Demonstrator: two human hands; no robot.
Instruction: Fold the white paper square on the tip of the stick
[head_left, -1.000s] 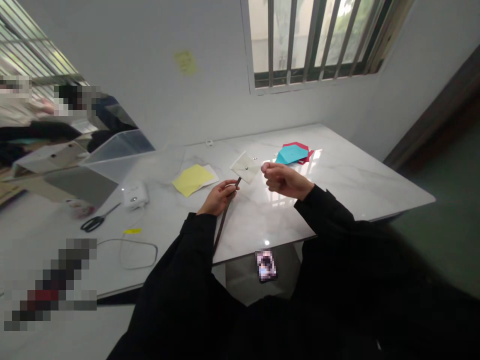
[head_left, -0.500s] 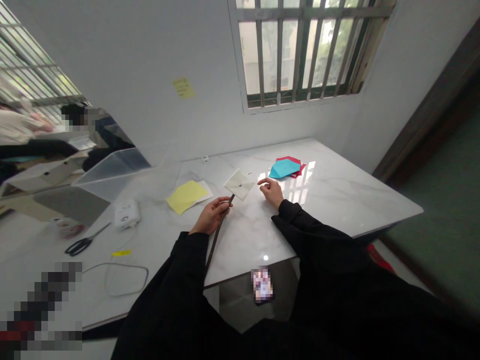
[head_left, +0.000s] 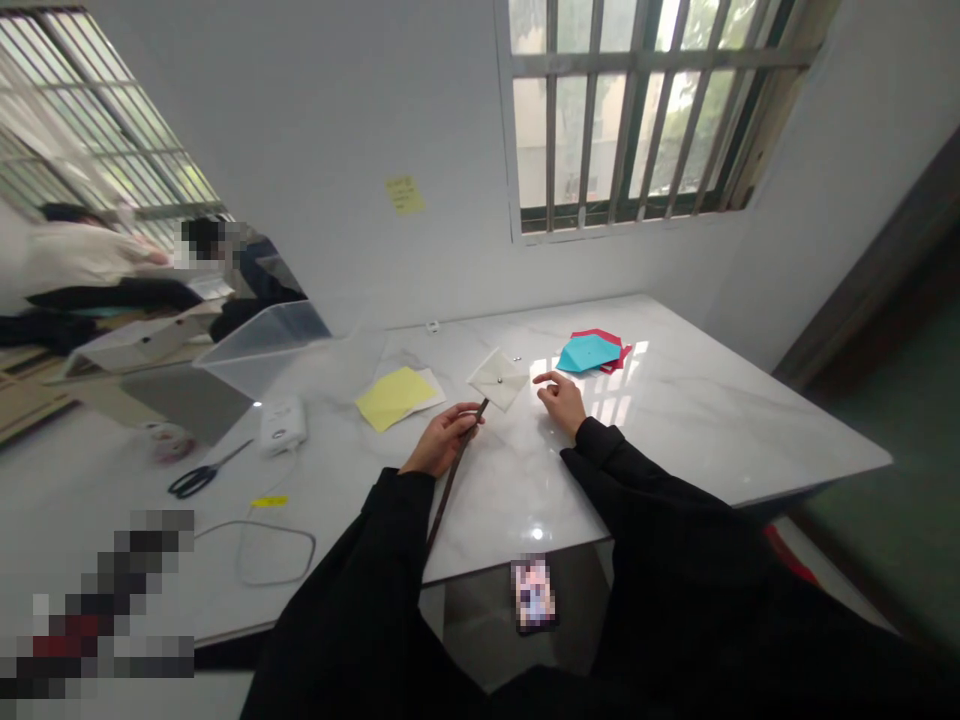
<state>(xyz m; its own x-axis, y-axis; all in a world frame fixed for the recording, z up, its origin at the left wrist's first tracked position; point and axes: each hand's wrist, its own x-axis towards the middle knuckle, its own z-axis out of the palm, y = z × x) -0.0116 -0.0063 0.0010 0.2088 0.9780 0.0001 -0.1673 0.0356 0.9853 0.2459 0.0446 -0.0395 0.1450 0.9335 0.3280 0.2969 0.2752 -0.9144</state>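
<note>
My left hand (head_left: 444, 438) is closed round a thin brown stick (head_left: 450, 478), just below its upper end. At that end sits a white paper pinwheel (head_left: 495, 368), a folded square with a small pin at its centre. My right hand (head_left: 562, 400) is at the right of the pinwheel, index finger stretched toward its right tip and the other fingers loosely curled, holding nothing. Whether the fingertip touches the paper I cannot tell. Beyond the right hand lie folded blue paper (head_left: 589, 352) and red paper (head_left: 598, 335). Yellow paper (head_left: 397, 397) lies left of the pinwheel.
The white marbled table (head_left: 720, 420) meets the wall. Scissors (head_left: 202, 478), a white power strip (head_left: 283, 425) and a looped cable (head_left: 313, 555) lie at the left. A clear plastic bin (head_left: 262, 345) stands behind. People (head_left: 97, 255) sit at the far left.
My view has shifted, so everything sits lower and further right. My left hand still holds the stick, and my right index finger is stretched out at the pinwheel's right tip.
</note>
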